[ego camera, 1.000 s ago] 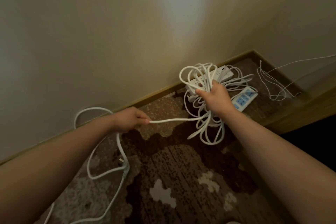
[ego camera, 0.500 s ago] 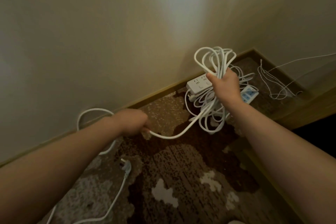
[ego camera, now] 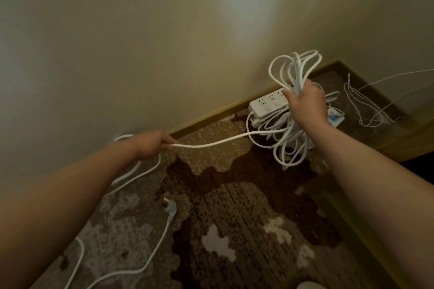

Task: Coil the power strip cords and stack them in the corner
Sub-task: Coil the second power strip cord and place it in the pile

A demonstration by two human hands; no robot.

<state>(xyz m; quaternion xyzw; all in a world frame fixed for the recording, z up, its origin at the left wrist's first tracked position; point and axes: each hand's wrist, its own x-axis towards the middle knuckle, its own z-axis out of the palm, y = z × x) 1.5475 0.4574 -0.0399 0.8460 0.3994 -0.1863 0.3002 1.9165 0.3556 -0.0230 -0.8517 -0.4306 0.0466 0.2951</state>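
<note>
Coiling step, partway done. Right hand [ego camera: 306, 103] closed tight around a bundle of white cord loops [ego camera: 293, 70], held up above the white power strip [ego camera: 267, 107] by the wall. More loops hanging down below that grip, over the carpet [ego camera: 234, 206]. Left hand [ego camera: 152, 144] pinched shut on the loose cord [ego camera: 223, 141], which sags a little between the two grips. Behind the left grip, more slack cord curling on the floor, then running down to the plug [ego camera: 171, 207] lying on the carpet, well apart from both hands.

Next move, most likely: bring the left grip over to the right grip, lay one more loop into the bundle, then slide back along the cord for the next bit. Plenty of cord left to gather, so some loops to go. Need to keep the plug from catching on the carpet.

A second strip with blue parts [ego camera: 334, 118] peeking out just past the right grip, mostly hidden by the wrist. Thin wires [ego camera: 366, 110] in the corner, far past the right grip; hard to tell what they belong to. Cord near the bottom edge cut off. Fingers of both hands mostly hidden behind the backs of the hands.
</note>
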